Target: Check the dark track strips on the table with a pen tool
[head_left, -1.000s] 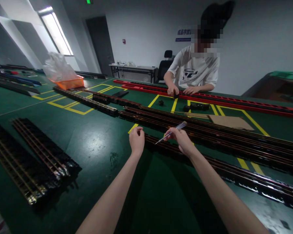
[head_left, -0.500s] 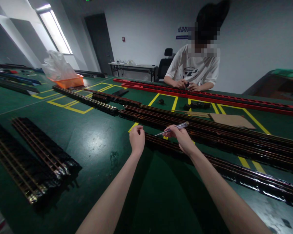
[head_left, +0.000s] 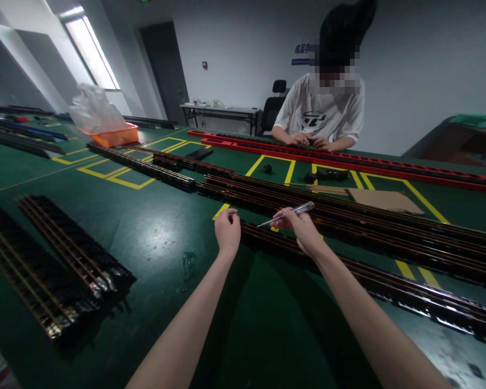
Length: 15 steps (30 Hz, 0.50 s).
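A screwdriver point(head_left: 303, 208) with a glossy, plastic-looking handle and metallic shaft gleams in the right hand point(head_left: 305, 232) above a shiny black rail point(head_left: 375, 279), matt cardboard point(head_left: 384, 201) lying beyond.

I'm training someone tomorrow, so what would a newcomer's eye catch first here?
Probably the bright orange bin, topped by a plastic bag, towards the table's back left. In the middle, the right hand holds a slender tool at a dark rail, beside the left hand.

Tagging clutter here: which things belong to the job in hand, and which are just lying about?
Likely in use:
screwdriver, in the right hand
long dark rail near its tip, by the left hand

Apparently lying about:
orange bin
plastic bag
cardboard sheet
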Each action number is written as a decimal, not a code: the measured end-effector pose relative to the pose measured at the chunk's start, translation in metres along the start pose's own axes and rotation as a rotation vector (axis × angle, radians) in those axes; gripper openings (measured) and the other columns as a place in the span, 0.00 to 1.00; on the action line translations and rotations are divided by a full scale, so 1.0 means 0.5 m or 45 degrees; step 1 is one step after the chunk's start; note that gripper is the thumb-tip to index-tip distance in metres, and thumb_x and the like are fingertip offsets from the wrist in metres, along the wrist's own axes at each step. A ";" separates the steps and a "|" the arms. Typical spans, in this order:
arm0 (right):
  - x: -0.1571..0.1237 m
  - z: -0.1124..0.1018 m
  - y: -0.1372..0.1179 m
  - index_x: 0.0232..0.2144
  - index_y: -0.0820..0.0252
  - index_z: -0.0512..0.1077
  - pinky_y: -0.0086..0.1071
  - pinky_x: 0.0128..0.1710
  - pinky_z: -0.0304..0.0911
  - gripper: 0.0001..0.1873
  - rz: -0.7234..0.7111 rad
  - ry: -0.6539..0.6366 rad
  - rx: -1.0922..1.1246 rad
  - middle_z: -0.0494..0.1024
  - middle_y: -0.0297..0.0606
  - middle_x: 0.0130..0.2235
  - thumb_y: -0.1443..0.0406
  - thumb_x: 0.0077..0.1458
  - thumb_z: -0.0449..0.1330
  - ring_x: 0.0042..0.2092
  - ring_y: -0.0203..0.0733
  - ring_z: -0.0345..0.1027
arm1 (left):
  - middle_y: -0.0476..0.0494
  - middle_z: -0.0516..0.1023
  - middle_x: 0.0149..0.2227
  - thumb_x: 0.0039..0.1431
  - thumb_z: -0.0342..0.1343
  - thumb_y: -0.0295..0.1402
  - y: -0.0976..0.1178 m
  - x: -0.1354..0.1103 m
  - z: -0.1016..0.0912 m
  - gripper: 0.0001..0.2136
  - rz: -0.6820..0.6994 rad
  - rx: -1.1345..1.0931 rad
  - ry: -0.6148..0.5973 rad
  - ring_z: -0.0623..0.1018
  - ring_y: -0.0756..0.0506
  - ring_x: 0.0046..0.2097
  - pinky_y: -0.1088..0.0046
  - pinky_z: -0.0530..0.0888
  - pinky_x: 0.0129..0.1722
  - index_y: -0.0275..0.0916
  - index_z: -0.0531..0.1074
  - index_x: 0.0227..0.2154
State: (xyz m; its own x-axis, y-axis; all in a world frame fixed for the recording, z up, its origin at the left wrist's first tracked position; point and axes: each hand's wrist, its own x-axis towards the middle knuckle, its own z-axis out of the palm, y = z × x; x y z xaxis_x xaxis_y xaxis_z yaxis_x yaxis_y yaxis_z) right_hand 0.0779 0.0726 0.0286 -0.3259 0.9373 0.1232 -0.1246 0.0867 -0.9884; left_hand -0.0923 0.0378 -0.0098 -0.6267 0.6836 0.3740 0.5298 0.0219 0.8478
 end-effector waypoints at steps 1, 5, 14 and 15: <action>0.000 0.000 0.000 0.23 0.61 0.73 0.34 0.34 0.68 0.18 0.001 -0.003 -0.001 0.77 0.37 0.23 0.51 0.43 0.62 0.27 0.38 0.71 | 0.44 0.76 0.34 0.53 0.47 0.25 0.001 0.000 0.000 0.08 -0.003 -0.005 -0.004 0.74 0.44 0.39 0.65 0.69 0.43 0.38 0.71 0.30; -0.002 0.000 -0.003 0.23 0.61 0.72 0.34 0.34 0.68 0.18 -0.004 -0.017 -0.017 0.77 0.37 0.23 0.51 0.44 0.62 0.27 0.38 0.71 | 0.43 0.74 0.34 0.53 0.47 0.25 0.009 -0.006 -0.004 0.08 0.038 0.056 0.015 0.72 0.43 0.41 0.63 0.69 0.44 0.39 0.71 0.30; -0.007 -0.001 -0.009 0.23 0.60 0.72 0.33 0.34 0.65 0.14 -0.034 -0.036 -0.086 0.76 0.37 0.22 0.55 0.47 0.59 0.28 0.39 0.72 | 0.45 0.76 0.37 0.54 0.46 0.22 0.040 -0.032 -0.010 0.11 0.491 0.309 -0.088 0.73 0.43 0.43 0.58 0.55 0.58 0.42 0.71 0.32; -0.008 -0.002 -0.011 0.24 0.60 0.72 0.33 0.34 0.65 0.14 -0.027 -0.041 -0.094 0.77 0.37 0.23 0.55 0.47 0.59 0.28 0.39 0.72 | 0.46 0.77 0.37 0.55 0.45 0.23 0.040 -0.033 -0.008 0.11 0.517 0.312 -0.136 0.74 0.44 0.42 0.59 0.54 0.58 0.42 0.71 0.32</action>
State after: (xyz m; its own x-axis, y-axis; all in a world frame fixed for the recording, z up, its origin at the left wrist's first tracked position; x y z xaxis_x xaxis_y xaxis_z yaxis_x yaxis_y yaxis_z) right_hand 0.0811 0.0687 0.0336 -0.3538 0.9239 0.1459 -0.0630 0.1321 -0.9892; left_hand -0.0738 0.0239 0.0027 -0.2860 0.7432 0.6049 0.8464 -0.1000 0.5230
